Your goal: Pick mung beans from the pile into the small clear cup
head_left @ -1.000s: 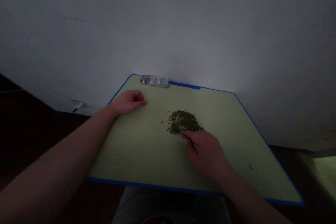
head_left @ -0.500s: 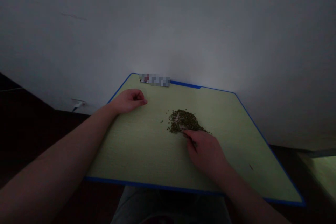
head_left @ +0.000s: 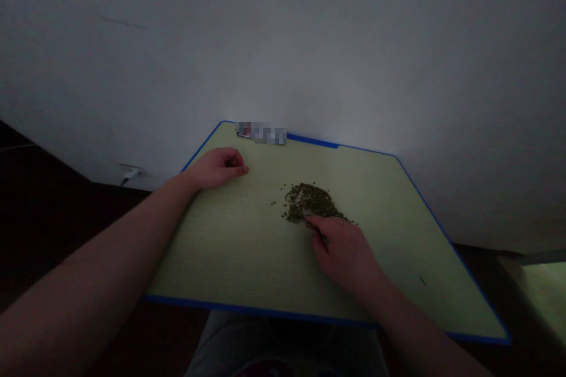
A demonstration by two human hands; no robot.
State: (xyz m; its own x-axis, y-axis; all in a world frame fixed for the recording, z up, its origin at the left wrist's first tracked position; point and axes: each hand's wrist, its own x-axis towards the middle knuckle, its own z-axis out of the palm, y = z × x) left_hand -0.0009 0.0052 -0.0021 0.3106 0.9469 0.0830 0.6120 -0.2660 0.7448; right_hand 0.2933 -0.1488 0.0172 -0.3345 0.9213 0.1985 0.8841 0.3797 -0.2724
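I see the left hand at the upper left of the board, and its fingers are curled in a loose fist. It rests on the tabletop and I see nothing in it. The right hand lies right of center, with the palm down and the fingers drawn narrow together. Its index fingertip touches the lower edge of the pile of mung beans. A thin dark shape shows between the fingers, but the picture is dim, so I cannot tell if this hand holds some beans or a small thing.

The pile lies in the middle of the frame, just up and left of the right hand and well apart from the left hand. Some loose beans are scattered at its left side. All this is on a pale green tabletop with a blue edge band. At its far edge, above the left hand, is a pixelated object, too blurred to name. A dark speck lies on the right part of the tabletop. Behind is a white wall with a white plug at its lower left. Grey trousers show at the bottom of the frame.
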